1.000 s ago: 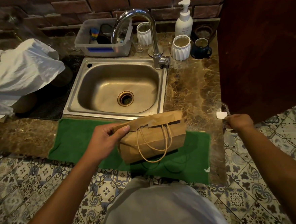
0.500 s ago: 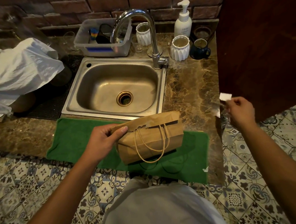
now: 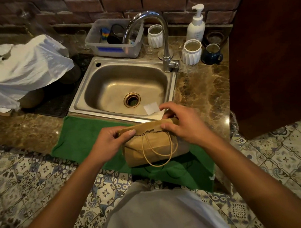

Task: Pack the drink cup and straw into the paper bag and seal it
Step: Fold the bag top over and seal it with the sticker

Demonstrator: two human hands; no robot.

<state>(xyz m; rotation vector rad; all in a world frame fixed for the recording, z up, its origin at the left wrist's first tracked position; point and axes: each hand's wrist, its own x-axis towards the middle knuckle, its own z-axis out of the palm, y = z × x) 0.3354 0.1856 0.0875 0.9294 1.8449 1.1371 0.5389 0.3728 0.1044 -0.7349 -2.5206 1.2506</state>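
Observation:
A brown paper bag [image 3: 155, 147] with twine handles stands on a green towel [image 3: 87, 136] in front of the sink, its top folded over. My left hand [image 3: 112, 143] pinches the left end of the fold. My right hand [image 3: 180, 124] rests on the right end of the fold and holds a white piece of tape [image 3: 152, 108] that sticks up behind the bag. A strip of tape lies across the fold near my right thumb. The cup and straw are hidden from view.
Behind the bag is a steel sink [image 3: 126, 90] with a tall tap [image 3: 164, 47]. A clear plastic bin [image 3: 114, 39], white ribbed cups [image 3: 190, 52], a soap pump bottle [image 3: 196, 25] and a dark mug [image 3: 212, 54] stand at the back. A white plastic bag [image 3: 25, 69] lies left; a dark wooden panel [image 3: 270, 52] rises right.
My right hand has come in from the right counter edge with a white piece of tape to the bag's folded top. My left hand stays on the fold.

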